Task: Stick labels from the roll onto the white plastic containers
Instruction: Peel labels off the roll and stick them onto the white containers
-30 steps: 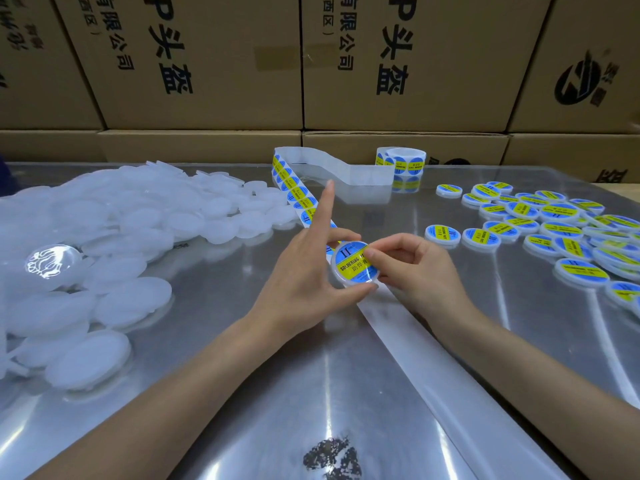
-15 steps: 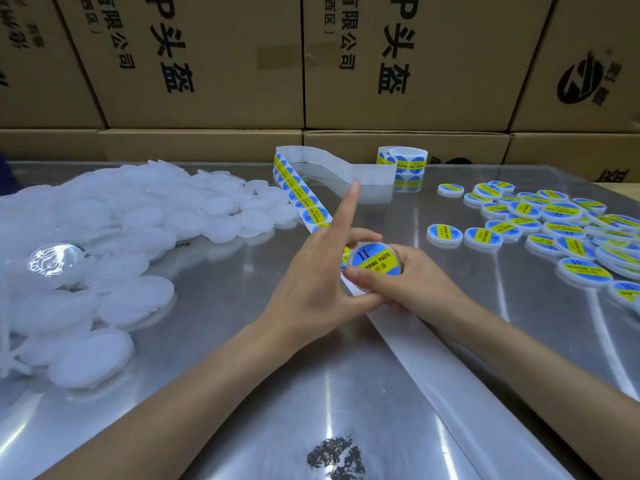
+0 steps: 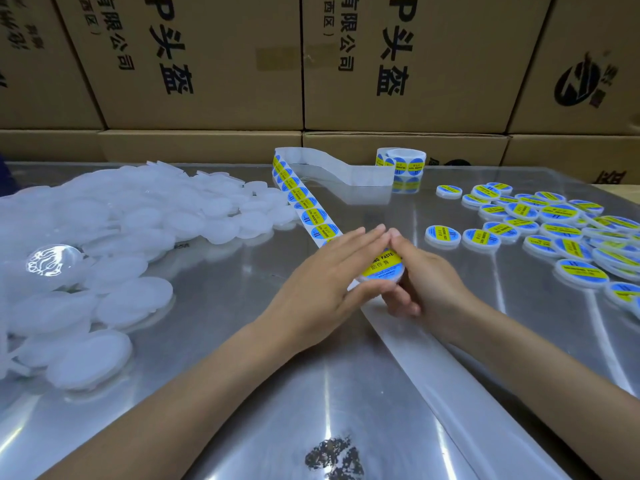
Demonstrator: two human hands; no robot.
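A round white container (image 3: 382, 270) with a blue and yellow label on top sits between my hands above the table's middle. My right hand (image 3: 420, 282) holds it from the right, fingers curled under its rim. My left hand (image 3: 329, 268) lies with straight fingers pressed flat over the label's left part. The label strip (image 3: 304, 202) runs from under my left hand back to the roll (image 3: 401, 162) at the far middle. Unlabelled white containers (image 3: 104, 237) are heaped at the left. Labelled containers (image 3: 554, 223) lie at the right.
Cardboard boxes (image 3: 207, 64) stand as a wall along the table's far edge. Empty backing strip (image 3: 450, 368) trails toward me from under my hands. A dark scuffed patch (image 3: 334, 457) marks the shiny metal table (image 3: 225, 393) near its front edge.
My left hand's raised forefinger has come down, and the fingers now lie flat across the label. The container has shifted slightly right in my right hand.
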